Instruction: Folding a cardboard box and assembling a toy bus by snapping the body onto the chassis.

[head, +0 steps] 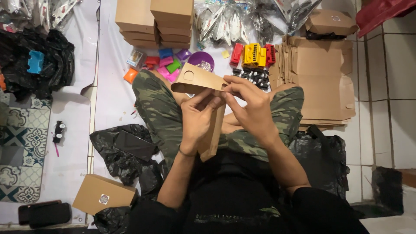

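Note:
Both my hands hold a brown cardboard box above my lap, its flap with a round cut-out pointing away from me. My left hand grips the box body from the near side. Fingers of my right hand pinch the flap's edge at the top right. The lower part of the box hangs down between my wrists. I sit cross-legged in camouflage trousers.
Stacked closed brown boxes lie ahead, with small coloured toys, red and yellow toy vehicles and clear packets. Flat unfolded boxes lie at right. One sealed box and black plastic bags lie at left.

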